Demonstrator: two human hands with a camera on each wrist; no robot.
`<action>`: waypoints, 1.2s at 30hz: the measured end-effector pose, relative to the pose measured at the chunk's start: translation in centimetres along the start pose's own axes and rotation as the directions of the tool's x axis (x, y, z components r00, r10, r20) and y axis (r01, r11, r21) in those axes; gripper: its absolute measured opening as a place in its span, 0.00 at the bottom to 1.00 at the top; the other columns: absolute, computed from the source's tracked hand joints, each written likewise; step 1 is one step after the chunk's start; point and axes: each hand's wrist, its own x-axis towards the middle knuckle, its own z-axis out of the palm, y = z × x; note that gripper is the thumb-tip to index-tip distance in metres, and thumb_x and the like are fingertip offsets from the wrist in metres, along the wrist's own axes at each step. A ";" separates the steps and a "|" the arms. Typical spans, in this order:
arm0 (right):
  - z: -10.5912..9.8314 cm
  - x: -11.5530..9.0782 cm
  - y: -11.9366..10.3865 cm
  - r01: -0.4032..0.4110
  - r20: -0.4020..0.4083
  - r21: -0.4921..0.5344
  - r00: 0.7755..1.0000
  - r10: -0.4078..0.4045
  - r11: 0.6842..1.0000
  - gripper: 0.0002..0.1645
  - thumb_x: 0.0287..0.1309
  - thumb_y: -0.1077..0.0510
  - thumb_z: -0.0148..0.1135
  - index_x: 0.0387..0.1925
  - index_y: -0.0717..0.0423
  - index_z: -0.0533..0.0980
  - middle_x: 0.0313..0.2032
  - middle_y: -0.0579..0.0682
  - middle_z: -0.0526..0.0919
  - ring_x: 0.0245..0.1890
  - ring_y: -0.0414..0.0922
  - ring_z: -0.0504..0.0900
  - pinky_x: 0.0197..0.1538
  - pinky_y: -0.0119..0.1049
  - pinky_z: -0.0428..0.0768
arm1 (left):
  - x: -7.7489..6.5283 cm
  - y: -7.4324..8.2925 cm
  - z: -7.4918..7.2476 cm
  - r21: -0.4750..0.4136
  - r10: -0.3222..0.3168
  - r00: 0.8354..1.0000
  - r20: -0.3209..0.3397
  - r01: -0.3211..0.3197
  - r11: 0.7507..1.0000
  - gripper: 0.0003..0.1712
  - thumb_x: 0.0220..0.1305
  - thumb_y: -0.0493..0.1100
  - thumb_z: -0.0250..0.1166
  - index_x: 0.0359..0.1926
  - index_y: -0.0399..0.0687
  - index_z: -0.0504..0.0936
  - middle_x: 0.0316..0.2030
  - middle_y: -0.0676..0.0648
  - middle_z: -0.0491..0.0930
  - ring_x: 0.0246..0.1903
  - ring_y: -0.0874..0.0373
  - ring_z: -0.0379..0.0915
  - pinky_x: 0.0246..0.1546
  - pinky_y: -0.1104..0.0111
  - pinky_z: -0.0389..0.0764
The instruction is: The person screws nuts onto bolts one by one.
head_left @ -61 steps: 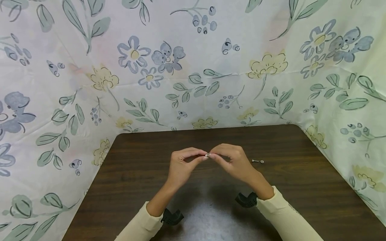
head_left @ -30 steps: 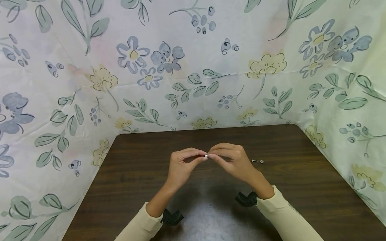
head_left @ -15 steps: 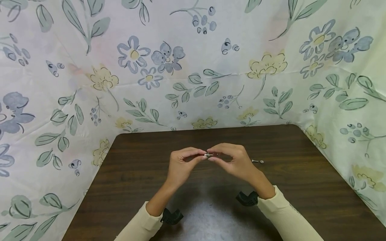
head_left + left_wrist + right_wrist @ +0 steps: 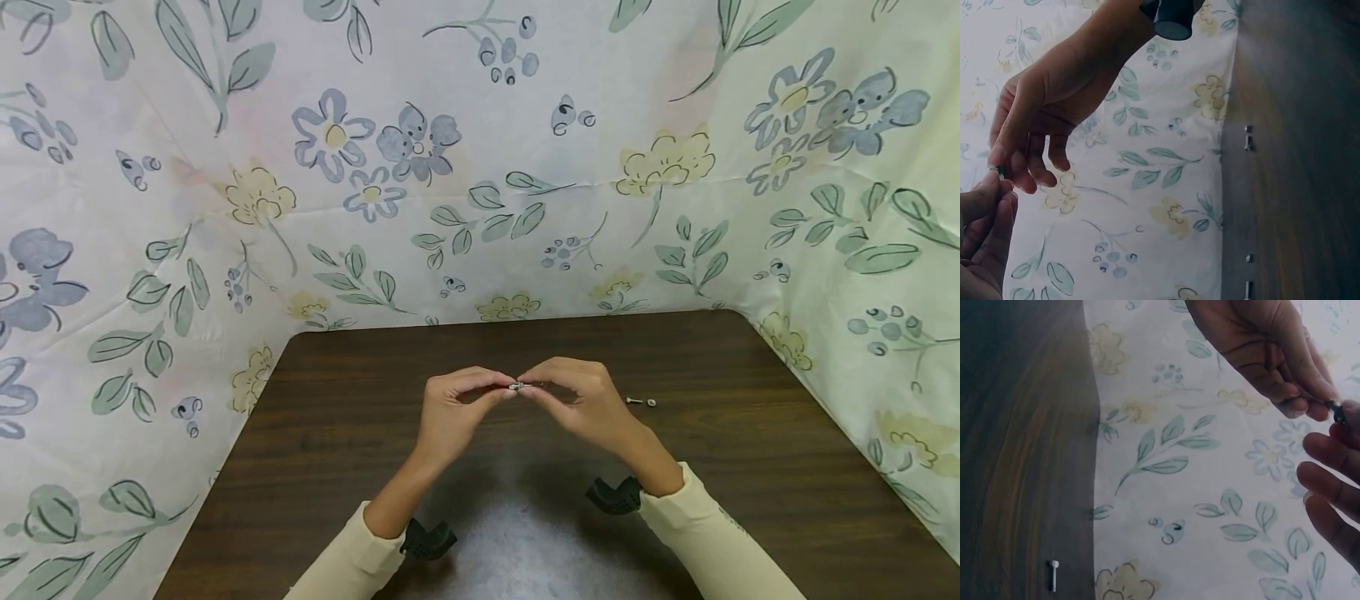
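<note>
Over the middle of the table, a small metal bolt [image 4: 517, 386] lies level between both hands, with what looks like a nut on it. My left hand [image 4: 453, 408] pinches its left end between thumb and fingertips. From the other side, the thumb and forefinger of my right hand [image 4: 592, 408] close on the bolt about the nut. In the left wrist view the bolt is mostly hidden by the left fingers, while the right hand [image 4: 1054, 94] reaches in from above. A dark bit of the bolt [image 4: 1339, 414] shows between the fingertips in the right wrist view.
A loose bolt [image 4: 634, 402] and a small nut [image 4: 652, 403] lie on the dark wood table [image 4: 360, 400], right of the right hand. Another nut [image 4: 1249, 257] and bolt [image 4: 1248, 290] show in the left wrist view. Floral cloth [image 4: 510, 242] hangs around the table.
The right fingertips cover the bolt's middle at first, part from it half a second ago, baring more of it, and now close in again. The left hand stays put.
</note>
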 end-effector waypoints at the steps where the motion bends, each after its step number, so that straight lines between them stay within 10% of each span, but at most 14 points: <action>1: 0.0 0.0 0.0 -0.008 0.004 -0.005 1.000 0.008 1.000 0.05 0.63 0.64 0.70 0.41 0.56 0.86 0.36 0.47 0.88 0.32 0.40 0.85 0.35 0.31 0.84 | -0.1 -0.4 0.0 0.001 0.000 1.000 0.001 0.000 1.000 0.06 0.56 0.23 0.71 0.36 0.29 0.88 0.33 0.38 0.87 0.34 0.53 0.85 0.36 0.57 0.88; 14: -0.1 -0.4 -0.2 -0.158 0.030 -0.073 0.986 0.161 0.985 0.06 0.68 0.63 0.65 0.38 0.53 0.87 0.35 0.43 0.88 0.36 0.37 0.85 0.39 0.30 0.84 | -0.4 -2.8 -0.2 -0.008 0.003 1.000 0.005 -0.003 1.000 0.06 0.59 0.30 0.73 0.38 0.38 0.90 0.35 0.45 0.89 0.36 0.53 0.86 0.37 0.59 0.88; 26: -0.4 0.3 -0.1 0.004 0.012 0.011 1.000 -0.004 1.000 0.16 0.52 0.70 0.75 0.45 0.60 0.85 0.39 0.50 0.88 0.35 0.42 0.86 0.40 0.30 0.84 | -0.2 -2.7 -0.4 -0.003 -0.018 1.000 -0.004 0.018 1.000 0.05 0.59 0.32 0.74 0.38 0.39 0.91 0.35 0.46 0.89 0.37 0.52 0.87 0.37 0.52 0.87; 36: -0.2 0.1 -0.3 -0.054 0.037 -0.018 0.998 0.054 0.998 0.10 0.59 0.67 0.72 0.41 0.54 0.85 0.35 0.44 0.87 0.31 0.37 0.81 0.36 0.27 0.81 | -0.2 -2.5 -0.4 0.008 -0.008 1.000 0.008 0.008 1.000 0.05 0.59 0.32 0.74 0.38 0.39 0.91 0.36 0.46 0.89 0.37 0.53 0.87 0.37 0.56 0.88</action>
